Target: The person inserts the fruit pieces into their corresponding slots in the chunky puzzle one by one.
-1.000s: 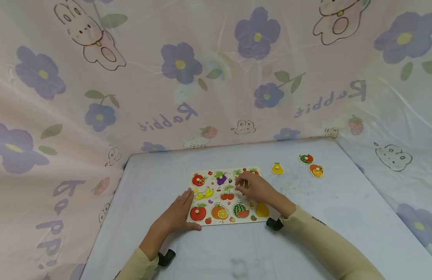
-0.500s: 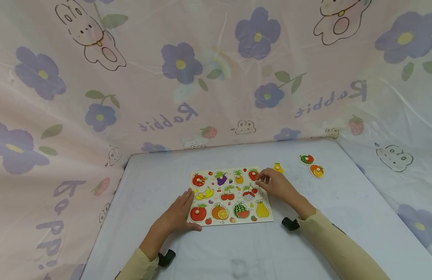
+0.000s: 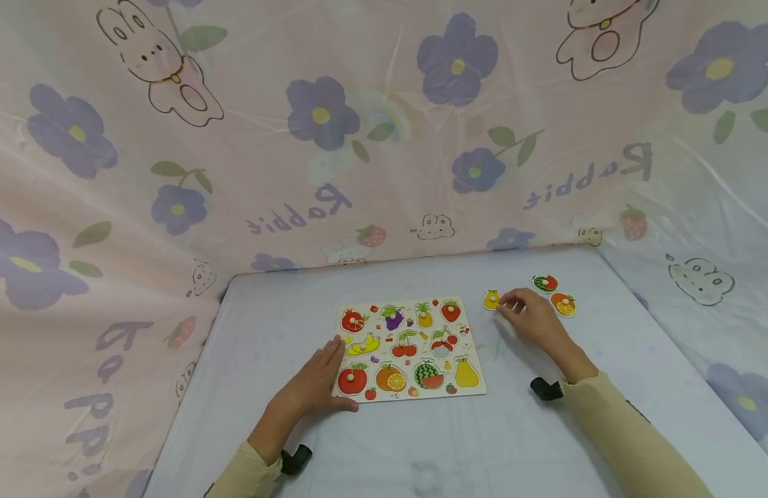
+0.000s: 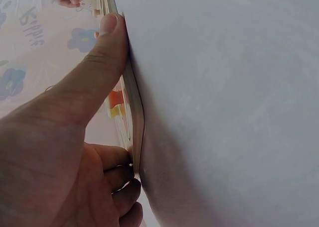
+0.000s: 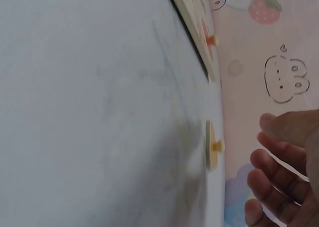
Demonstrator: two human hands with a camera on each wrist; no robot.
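Note:
A wooden fruit puzzle board [image 3: 421,397] lies flat on the table, with knobbed pieces in several of its fruit shapes. My left hand [image 3: 314,377] rests at its left front corner, fingers along the left side and thumb at the front edge. In the left wrist view the thumb [image 4: 102,57] touches the board's rim. Right of the board lies a yellow pear puzzle piece [image 3: 490,299]. My right hand [image 3: 535,321] hovers just beside it, fingers loosely bent and holding nothing. In the right wrist view the piece's knob [image 5: 218,146] stands clear of the fingertips.
Beyond the right hand lie a watermelon piece [image 3: 544,283] and an orange piece [image 3: 563,304] close together. A white cloth covers the table [image 3: 409,449]. Printed curtains [image 3: 384,166] with rabbits and flowers stand behind the table and along its sides.
My right hand has moved right, from over the board to beside the pear piece, uncovering the board's right side. The left hand has stayed at the board's corner.

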